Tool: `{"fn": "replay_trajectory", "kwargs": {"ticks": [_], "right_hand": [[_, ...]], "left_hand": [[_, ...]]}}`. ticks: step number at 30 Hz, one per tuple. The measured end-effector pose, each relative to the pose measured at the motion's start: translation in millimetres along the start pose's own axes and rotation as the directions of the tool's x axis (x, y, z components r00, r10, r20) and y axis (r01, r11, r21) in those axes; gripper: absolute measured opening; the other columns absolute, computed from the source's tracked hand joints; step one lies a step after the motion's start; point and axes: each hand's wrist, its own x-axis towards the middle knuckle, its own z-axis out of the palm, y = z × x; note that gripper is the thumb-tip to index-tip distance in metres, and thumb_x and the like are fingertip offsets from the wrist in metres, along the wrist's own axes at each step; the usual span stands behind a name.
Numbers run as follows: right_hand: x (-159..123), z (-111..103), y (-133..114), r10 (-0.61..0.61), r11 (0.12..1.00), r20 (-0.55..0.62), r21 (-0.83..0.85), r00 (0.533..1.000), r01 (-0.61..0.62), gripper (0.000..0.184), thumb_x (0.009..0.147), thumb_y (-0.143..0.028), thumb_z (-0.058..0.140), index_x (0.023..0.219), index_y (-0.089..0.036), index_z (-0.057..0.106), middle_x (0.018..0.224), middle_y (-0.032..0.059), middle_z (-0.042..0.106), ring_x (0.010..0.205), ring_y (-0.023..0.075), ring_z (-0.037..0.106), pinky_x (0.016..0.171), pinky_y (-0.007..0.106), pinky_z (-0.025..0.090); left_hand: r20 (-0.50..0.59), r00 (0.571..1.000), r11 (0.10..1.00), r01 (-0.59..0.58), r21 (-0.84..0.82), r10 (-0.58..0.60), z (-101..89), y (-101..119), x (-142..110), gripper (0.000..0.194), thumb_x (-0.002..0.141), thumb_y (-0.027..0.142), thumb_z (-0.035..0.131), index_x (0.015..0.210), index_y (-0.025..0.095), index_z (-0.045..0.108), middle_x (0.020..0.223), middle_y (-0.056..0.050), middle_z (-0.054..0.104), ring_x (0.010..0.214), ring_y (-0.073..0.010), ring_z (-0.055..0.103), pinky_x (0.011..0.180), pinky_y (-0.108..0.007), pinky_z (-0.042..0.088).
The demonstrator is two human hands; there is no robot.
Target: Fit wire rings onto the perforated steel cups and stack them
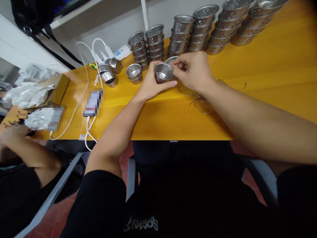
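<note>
My left hand (pixel 150 85) is wrapped round a small perforated metal cup (pixel 162 72) held just above the yellow table (pixel 272 76). My right hand (pixel 192 70) is closed in a pinch at the cup's right rim; what its fingertips hold is hidden. Thin wire rings (pixel 201 105) lie on the table under my right forearm. Another cup's rim (pixel 171 59) shows just behind my hands.
Several stacks of the same perforated cups (pixel 198 29) line the table's far edge, with loose cups (pixel 110 73) at the left. A phone (pixel 93 103) with white cables lies left of me. Another person's arm (pixel 27 148) and crumpled foil (pixel 39 118) are at far left.
</note>
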Motion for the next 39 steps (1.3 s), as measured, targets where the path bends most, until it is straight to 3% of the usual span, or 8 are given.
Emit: {"fn": "replay_trajectory", "kwargs": {"ticks": [6, 12, 15, 20, 25, 31, 39], "right_hand": [[-0.7, 2.2, 4.7, 0.022, 0.992, 0.017, 0.122, 1.000, -0.024, 0.025, 0.099, -0.070, 0.086, 0.108, -0.046, 0.086, 0.079, 0.0025, 0.076, 0.095, 0.0375, 0.072, 0.080, 0.058, 0.069], [1.0, 5.9, 3.7, 0.009, 0.977, -0.019, 0.213, 1.000, -0.005, 0.037, 0.099, -0.072, 0.087, 0.110, -0.037, 0.082, 0.088, 0.0061, 0.077, 0.092, 0.0360, 0.072, 0.082, 0.058, 0.067], [1.5, 1.0, -3.3, -0.026, 0.970, 0.046, 0.243, 0.999, 0.014, 0.052, 0.098, -0.083, 0.083, 0.107, -0.032, 0.081, 0.097, 0.0073, 0.079, 0.092, 0.0339, 0.073, 0.083, 0.054, 0.066], [0.4, -10.6, -8.2, -0.078, 0.919, 0.240, 0.393, 0.968, -0.023, 0.073, 0.084, -0.101, 0.086, 0.104, -0.031, 0.079, 0.084, 0.0049, 0.071, 0.074, 0.0248, 0.062, 0.069, 0.044, 0.058], [1.9, -11.9, -7.2, -0.077, 0.888, 0.253, 0.456, 0.964, -0.049, 0.082, 0.074, -0.105, 0.091, 0.091, -0.028, 0.069, 0.072, 0.0003, 0.064, 0.059, 0.0179, 0.053, 0.055, 0.037, 0.047], [3.0, -13.1, -5.1, -0.057, 0.878, 0.250, 0.473, 0.966, -0.070, 0.084, 0.073, -0.106, 0.091, 0.088, -0.027, 0.066, 0.062, -0.0005, 0.063, 0.052, 0.0180, 0.055, 0.050, 0.035, 0.042], [3.3, -12.6, 2.9, -0.032, 0.916, 0.278, 0.393, 0.960, -0.083, 0.075, 0.077, -0.099, 0.095, 0.089, -0.029, 0.070, 0.067, 0.0017, 0.066, 0.057, 0.0217, 0.060, 0.054, 0.041, 0.056]], "left_hand": [[-0.043, 0.999, 0.999, -0.004, 0.033, 0.006, 1.9, 10.0, -1.5, 0.112, 0.072, 0.099, 0.088, 0.148, 0.028, 0.049, 0.142, -0.009, 0.071, 0.134, -0.0308, 0.078, 0.123, -0.053, 0.061], [-0.009, 1.000, 1.000, 0.003, 0.024, -0.003, -0.1, 12.3, -1.7, 0.105, 0.081, 0.098, 0.084, 0.149, 0.028, 0.048, 0.143, -0.009, 0.070, 0.135, -0.0301, 0.076, 0.125, -0.050, 0.059], [0.004, 0.999, 0.999, 0.032, -0.009, -0.032, -2.4, 5.8, -1.6, 0.097, 0.088, 0.097, 0.078, 0.150, 0.028, 0.052, 0.141, -0.008, 0.070, 0.136, -0.0305, 0.075, 0.127, -0.054, 0.058], [0.053, 0.994, 0.977, 0.103, -0.184, -0.095, -5.4, -1.5, -2.9, 0.094, 0.086, 0.101, 0.075, 0.148, 0.031, 0.060, 0.138, -0.007, 0.075, 0.129, -0.0271, 0.076, 0.118, -0.050, 0.067], [0.073, 0.997, 0.992, 0.044, -0.114, -0.036, -7.3, 2.4, -3.8, 0.105, 0.078, 0.102, 0.081, 0.150, 0.029, 0.059, 0.143, -0.006, 0.074, 0.133, -0.0295, 0.075, 0.124, -0.056, 0.064], [0.093, 0.995, 0.999, -0.024, -0.040, 0.028, -4.9, 3.0, -4.0, 0.097, 0.087, 0.098, 0.079, 0.150, 0.030, 0.053, 0.142, -0.007, 0.070, 0.135, -0.0296, 0.077, 0.124, -0.055, 0.061], [0.105, 0.994, 1.000, -0.023, 0.006, 0.022, -4.9, 2.6, -4.4, 0.098, 0.088, 0.096, 0.081, 0.152, 0.027, 0.052, 0.145, -0.010, 0.068, 0.139, -0.0321, 0.074, 0.130, -0.057, 0.056]]}}
